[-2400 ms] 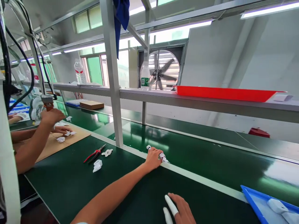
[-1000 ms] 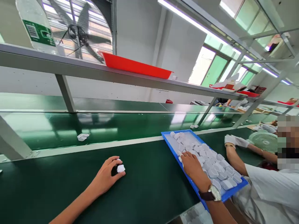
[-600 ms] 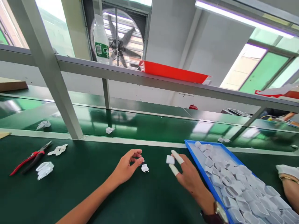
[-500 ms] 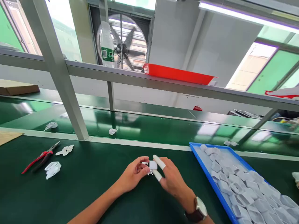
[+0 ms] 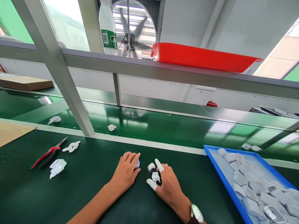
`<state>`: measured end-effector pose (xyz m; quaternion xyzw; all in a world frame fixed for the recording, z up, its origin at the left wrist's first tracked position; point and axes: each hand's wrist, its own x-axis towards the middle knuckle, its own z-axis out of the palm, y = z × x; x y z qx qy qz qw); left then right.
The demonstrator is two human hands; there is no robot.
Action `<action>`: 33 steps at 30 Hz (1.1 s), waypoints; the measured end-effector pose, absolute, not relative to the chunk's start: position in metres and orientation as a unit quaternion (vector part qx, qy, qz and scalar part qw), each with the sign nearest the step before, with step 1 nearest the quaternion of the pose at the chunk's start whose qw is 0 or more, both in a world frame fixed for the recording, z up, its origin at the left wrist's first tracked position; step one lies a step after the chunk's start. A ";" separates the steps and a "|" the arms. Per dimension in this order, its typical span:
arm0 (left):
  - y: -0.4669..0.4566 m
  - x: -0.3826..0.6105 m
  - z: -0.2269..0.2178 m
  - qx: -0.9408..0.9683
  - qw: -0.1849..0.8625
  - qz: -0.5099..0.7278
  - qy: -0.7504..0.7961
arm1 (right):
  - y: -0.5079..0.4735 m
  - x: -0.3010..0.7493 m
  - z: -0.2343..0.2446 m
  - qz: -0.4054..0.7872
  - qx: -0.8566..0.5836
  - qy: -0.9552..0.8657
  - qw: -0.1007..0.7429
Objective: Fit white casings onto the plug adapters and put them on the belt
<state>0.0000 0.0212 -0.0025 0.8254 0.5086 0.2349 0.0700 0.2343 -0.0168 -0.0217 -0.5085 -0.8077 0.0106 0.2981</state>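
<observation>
My left hand (image 5: pixel 125 173) rests on the green mat (image 5: pixel 93 193), its fingers curled over a small white plastic part (image 5: pixel 137 163) that shows at the fingertips. My right hand (image 5: pixel 170 187) lies just to the right, with white finger cots on the thumb and forefinger and a wristwatch (image 5: pixel 196 214) on the wrist. Its thumb and forefinger are spread, and a white plug piece (image 5: pixel 155 176) lies on the mat between them. A second small white piece with a dark face (image 5: pixel 151 167) lies between my two hands.
A blue tray (image 5: pixel 211 157) holding several white housings lies at the right. Red-handled pliers (image 5: pixel 48 153) and white scraps (image 5: pixel 57 165) lie at the left, beside a slanted metal post (image 5: pixel 70 93). Loose white parts (image 5: pixel 111 127) ride the conveyor behind. A bottle (image 5: pixel 107 28) and red tray (image 5: pixel 201 57) stand on the shelf.
My hands held a white piece together half a second ago. They have since drawn apart and lowered to the mat, with the pieces now lying separately. The view has tilted down slightly.
</observation>
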 end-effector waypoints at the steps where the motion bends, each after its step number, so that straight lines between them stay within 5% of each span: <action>1: 0.019 0.003 -0.003 0.831 0.055 0.241 0.499 | -0.016 0.235 -0.024 0.022 -0.503 -0.804 0.315; 11: -0.011 0.036 0.000 0.865 0.056 0.276 0.416 | -0.021 0.228 -0.017 0.428 -0.457 -0.567 0.536; 16: -0.021 0.042 0.003 0.819 0.191 0.333 0.427 | -0.029 0.229 -0.001 0.486 -0.420 -0.519 0.563; 22: -0.021 0.043 0.006 0.734 0.326 0.424 0.419 | -0.030 0.227 -0.003 0.429 -0.406 -0.580 0.561; 33: -0.018 0.041 0.002 0.732 0.360 0.408 0.411 | -0.034 0.227 -0.016 0.150 -0.437 -0.771 0.439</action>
